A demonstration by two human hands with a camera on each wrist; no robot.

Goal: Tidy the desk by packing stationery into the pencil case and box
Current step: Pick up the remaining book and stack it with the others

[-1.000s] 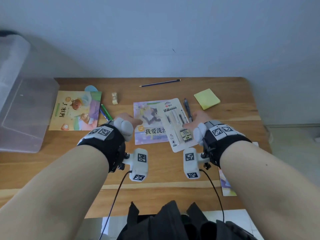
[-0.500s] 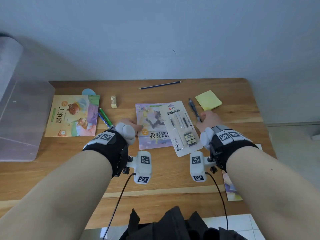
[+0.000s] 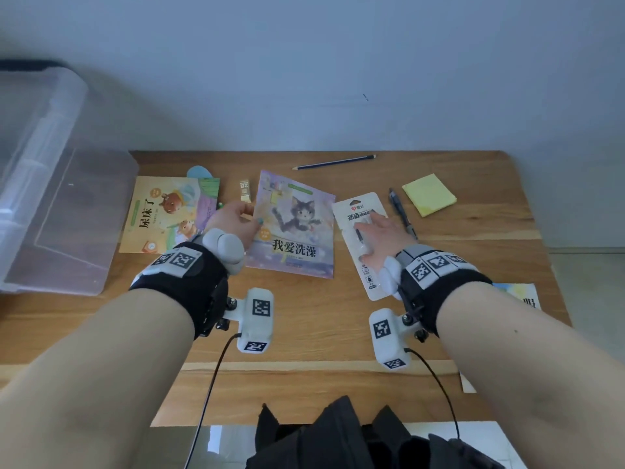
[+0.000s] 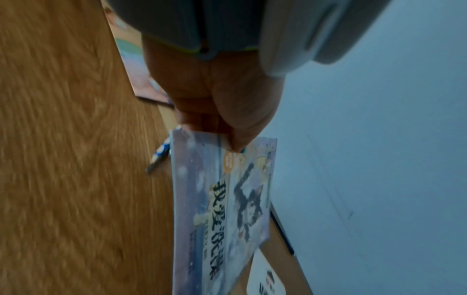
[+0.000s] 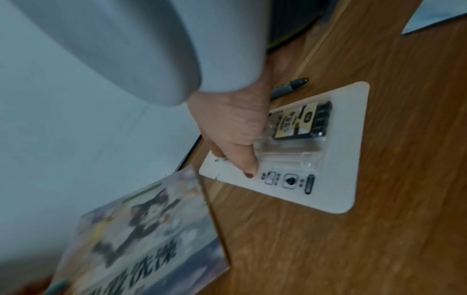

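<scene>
My left hand (image 3: 236, 221) pinches the left edge of a purple cat picture book (image 3: 297, 228) between thumb and fingers. The book is tilted up off the desk; the left wrist view shows the left hand (image 4: 222, 111) with the book (image 4: 222, 209) hanging from it. My right hand (image 3: 378, 235) lies flat, fingers straight, on a white blister pack of pen refills (image 3: 348, 214). In the right wrist view the right hand (image 5: 235, 135) presses the pack (image 5: 328, 159) on the wood, with the book (image 5: 141, 229) beside it. No pencil case is visible.
A clear plastic box (image 3: 50, 198) stands at the far left. On the desk lie an orange picture book (image 3: 165, 214), an eraser (image 3: 245, 190), a pencil (image 3: 334, 161), a black pen (image 3: 400, 213), yellow sticky notes (image 3: 429, 194) and another book (image 3: 521, 296) at the right edge.
The pack lay across the cat book before. My left hand has drawn the book out leftward and raised it. My right hand has moved from beside the pen onto the pack.
</scene>
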